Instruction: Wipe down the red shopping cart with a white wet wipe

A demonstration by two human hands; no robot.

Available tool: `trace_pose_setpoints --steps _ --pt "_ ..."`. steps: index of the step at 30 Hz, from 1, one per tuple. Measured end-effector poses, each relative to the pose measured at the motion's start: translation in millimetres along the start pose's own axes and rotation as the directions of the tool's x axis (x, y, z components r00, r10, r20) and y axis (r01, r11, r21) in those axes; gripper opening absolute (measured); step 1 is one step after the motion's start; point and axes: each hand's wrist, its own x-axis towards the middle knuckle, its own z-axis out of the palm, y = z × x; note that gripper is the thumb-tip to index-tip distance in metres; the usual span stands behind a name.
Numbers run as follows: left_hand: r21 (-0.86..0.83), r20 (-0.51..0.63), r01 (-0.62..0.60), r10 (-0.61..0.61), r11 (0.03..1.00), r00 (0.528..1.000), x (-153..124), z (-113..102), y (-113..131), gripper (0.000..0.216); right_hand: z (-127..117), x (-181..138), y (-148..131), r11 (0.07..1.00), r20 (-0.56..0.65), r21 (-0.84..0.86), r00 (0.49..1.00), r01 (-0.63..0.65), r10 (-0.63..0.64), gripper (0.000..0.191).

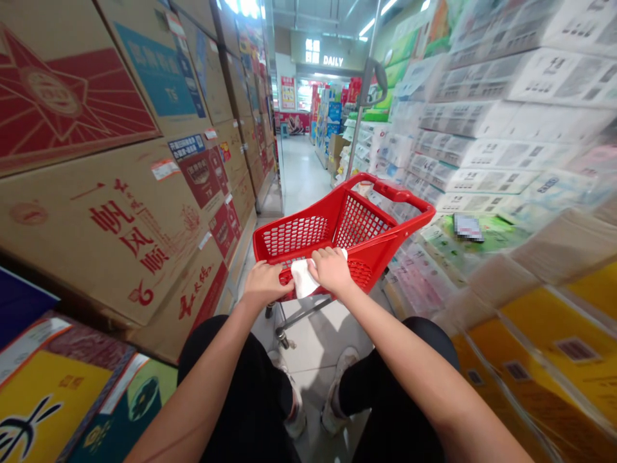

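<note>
A red plastic shopping basket cart (308,233) stands on the aisle floor just in front of my knees, its handle (400,193) raised at the far side. My left hand (264,281) is curled over the near rim of the basket. My right hand (330,270) presses a white cloth (301,278) against that same rim, fingers bent over it. The two hands sit side by side, almost touching. I am crouched low, both knees in dark trousers showing below my arms.
Stacked brown cardboard cartons (120,218) with red print wall the left side. Shelves of white and green tissue packs (482,148) line the right, with yellow boxes (544,360) lower down. The narrow tiled aisle (301,173) runs ahead toward a "DAILY" sign (332,61).
</note>
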Motion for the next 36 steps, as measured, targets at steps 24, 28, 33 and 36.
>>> trace_pose_setpoints --steps 24,28,33,36 --pt "-0.443 -0.096 -0.111 0.076 0.89 0.993 -0.1 38.2 -40.0 0.02 -14.7 4.8 -27.4 0.992 0.169 0.055 0.978 0.118 -0.126 0.045" --pt "-0.426 -0.083 -0.118 0.092 0.897 0.992 2.0 38.8 -44.6 0.03 -17.3 -4.5 1.4 0.995 0.147 0.025 0.985 0.092 -0.095 0.046" --pt "-0.438 -0.107 -0.129 0.091 0.89 0.99 4.9 37.7 -43.8 0.023 -36.2 -25.1 71.5 0.996 0.14 -0.074 0.99 0.043 -0.032 0.048" --pt "-0.46 -0.104 -0.116 0.077 0.88 0.992 6.3 39.7 -39.8 0.022 -48.6 -30.8 101.5 0.992 0.177 -0.122 0.984 0.034 -0.012 0.049"
